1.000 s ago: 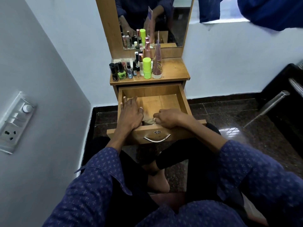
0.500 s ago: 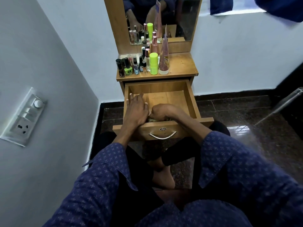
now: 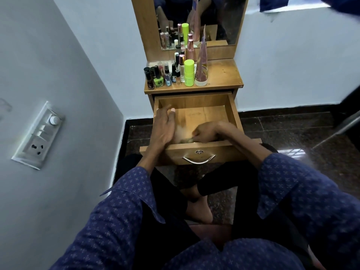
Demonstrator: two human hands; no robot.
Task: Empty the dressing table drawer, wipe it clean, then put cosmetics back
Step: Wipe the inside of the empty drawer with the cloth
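Note:
The wooden drawer (image 3: 232, 112) of the dressing table is pulled out, its bottom bare apart from my hands. My left hand (image 3: 164, 126) lies flat with fingers spread along the drawer's left wall. My right hand (image 3: 207, 133) is curled at the front of the drawer on a small greenish cloth (image 3: 186, 140), mostly hidden behind the drawer front. The cosmetics (image 3: 175, 75) stand in a cluster on the left of the tabletop: nail polish bottles, a lime green bottle (image 3: 189, 73) and a tall pink tube (image 3: 202, 65).
A mirror (image 3: 224, 20) rises behind the tabletop. A grey wall with a switch panel (image 3: 39, 135) is close on the left. The floor is dark polished stone (image 3: 292, 129). A metal leg (image 3: 335, 133) and dark furniture stand at the right. My crossed legs sit under the drawer.
My right hand has slid with the cloth along the drawer's front toward the right. My left hand has shifted back and left against the side wall. The camera view has tilted.

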